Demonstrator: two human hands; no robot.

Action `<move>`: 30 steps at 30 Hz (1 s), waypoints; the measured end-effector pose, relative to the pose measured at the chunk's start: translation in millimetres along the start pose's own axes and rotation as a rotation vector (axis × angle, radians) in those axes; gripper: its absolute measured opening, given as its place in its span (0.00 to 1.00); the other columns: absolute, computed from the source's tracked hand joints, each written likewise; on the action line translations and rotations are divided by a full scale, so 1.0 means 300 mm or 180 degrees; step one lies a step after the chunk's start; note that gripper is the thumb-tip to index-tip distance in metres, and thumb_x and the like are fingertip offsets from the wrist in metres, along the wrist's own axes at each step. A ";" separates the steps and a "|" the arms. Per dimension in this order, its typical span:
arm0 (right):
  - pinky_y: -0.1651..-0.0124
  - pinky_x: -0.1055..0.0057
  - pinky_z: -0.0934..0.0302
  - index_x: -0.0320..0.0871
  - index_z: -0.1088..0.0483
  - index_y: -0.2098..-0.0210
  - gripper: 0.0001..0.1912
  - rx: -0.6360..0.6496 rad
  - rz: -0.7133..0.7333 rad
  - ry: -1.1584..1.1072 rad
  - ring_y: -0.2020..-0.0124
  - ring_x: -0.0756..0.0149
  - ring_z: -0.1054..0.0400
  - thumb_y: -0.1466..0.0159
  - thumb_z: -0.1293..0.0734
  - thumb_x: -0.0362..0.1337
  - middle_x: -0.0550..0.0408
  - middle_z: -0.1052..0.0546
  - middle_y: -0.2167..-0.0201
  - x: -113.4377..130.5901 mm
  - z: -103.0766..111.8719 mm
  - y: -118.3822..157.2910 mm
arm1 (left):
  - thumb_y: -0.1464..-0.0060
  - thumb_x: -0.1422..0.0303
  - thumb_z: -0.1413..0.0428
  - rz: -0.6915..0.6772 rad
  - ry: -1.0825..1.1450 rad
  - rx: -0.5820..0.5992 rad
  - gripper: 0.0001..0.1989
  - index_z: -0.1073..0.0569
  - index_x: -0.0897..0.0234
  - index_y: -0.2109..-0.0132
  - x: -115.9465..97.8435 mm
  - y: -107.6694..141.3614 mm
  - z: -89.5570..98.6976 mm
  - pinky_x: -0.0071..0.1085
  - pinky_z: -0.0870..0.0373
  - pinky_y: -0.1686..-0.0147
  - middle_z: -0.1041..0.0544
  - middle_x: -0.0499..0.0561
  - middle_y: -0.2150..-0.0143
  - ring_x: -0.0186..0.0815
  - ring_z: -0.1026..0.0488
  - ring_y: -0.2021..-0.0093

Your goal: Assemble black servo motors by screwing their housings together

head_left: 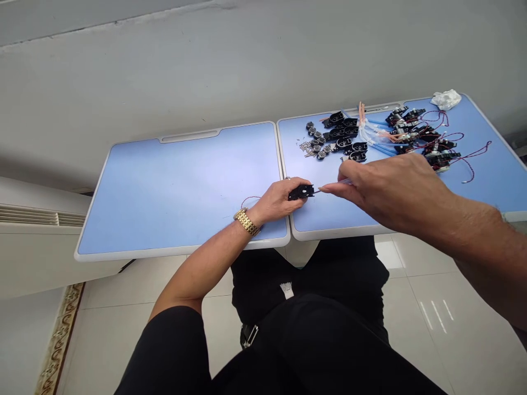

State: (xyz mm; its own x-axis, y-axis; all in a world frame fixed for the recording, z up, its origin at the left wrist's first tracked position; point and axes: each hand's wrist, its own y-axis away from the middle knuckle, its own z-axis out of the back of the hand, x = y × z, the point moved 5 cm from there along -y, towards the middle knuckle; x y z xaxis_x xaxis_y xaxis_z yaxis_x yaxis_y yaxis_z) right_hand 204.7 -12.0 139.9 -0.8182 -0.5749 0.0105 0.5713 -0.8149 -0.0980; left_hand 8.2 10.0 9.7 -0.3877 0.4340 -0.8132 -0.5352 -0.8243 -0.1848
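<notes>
The left hand (274,202) is closed on a small black housing (300,192), which sits just past its fingertips, its long axis running crosswise toward the right hand (382,189). The right hand comes in from the right, fingers pinched on a slim tool (345,181) held nearly in line with that axis; its thin tip is at the housing's right end, though whether they touch is hard to tell. Ahead of the right hand, on the counter (181,164), lie more black housings (343,134), tiny screws (305,148) and red wires (453,137)
</notes>
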 end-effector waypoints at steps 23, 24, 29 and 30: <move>0.68 0.64 0.46 0.47 0.27 0.46 0.16 0.0132 0.0379 -0.0769 0.71 0.57 0.28 0.19 0.43 0.46 0.49 0.15 0.63 -0.003 0.001 0.002 | 0.37 0.72 0.42 0.0047 -0.0019 -0.0029 0.20 0.21 0.58 0.40 -0.001 0.002 0.000 0.38 0.21 0.46 0.14 0.52 0.47 0.38 0.18 0.51; 0.68 0.64 0.46 0.48 0.27 0.50 0.16 0.0108 0.0399 -0.0755 0.72 0.58 0.29 0.19 0.43 0.46 0.51 0.17 0.66 -0.003 -0.002 0.002 | 0.37 0.72 0.42 0.0059 -0.0028 -0.0028 0.20 0.21 0.58 0.40 0.000 0.002 -0.001 0.38 0.21 0.46 0.14 0.52 0.47 0.38 0.18 0.51; 0.70 0.63 0.56 0.50 0.28 0.61 0.26 0.0002 0.0366 -0.0295 0.79 0.60 0.40 0.17 0.48 0.55 0.55 0.29 0.80 0.002 -0.021 0.004 | 0.38 0.73 0.42 -0.0005 -0.0008 -0.0035 0.20 0.21 0.58 0.40 0.003 0.002 -0.004 0.40 0.21 0.45 0.14 0.52 0.46 0.39 0.18 0.50; 0.71 0.63 0.59 0.49 0.28 0.62 0.29 -0.0028 0.0299 -0.0144 0.80 0.60 0.42 0.18 0.49 0.57 0.55 0.31 0.81 0.002 -0.022 0.007 | 0.38 0.73 0.42 -0.0017 -0.0008 -0.0044 0.20 0.21 0.58 0.40 0.004 0.001 -0.004 0.40 0.21 0.44 0.14 0.52 0.46 0.40 0.18 0.49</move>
State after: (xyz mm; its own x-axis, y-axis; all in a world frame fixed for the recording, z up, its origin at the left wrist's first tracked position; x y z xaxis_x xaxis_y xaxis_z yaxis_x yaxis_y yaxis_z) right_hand 204.8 -13.6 133.2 -0.7571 -0.6517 0.0457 0.6447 -0.7566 -0.1093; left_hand 8.5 9.8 7.9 -0.3867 0.4395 -0.8108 -0.5270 -0.8268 -0.1968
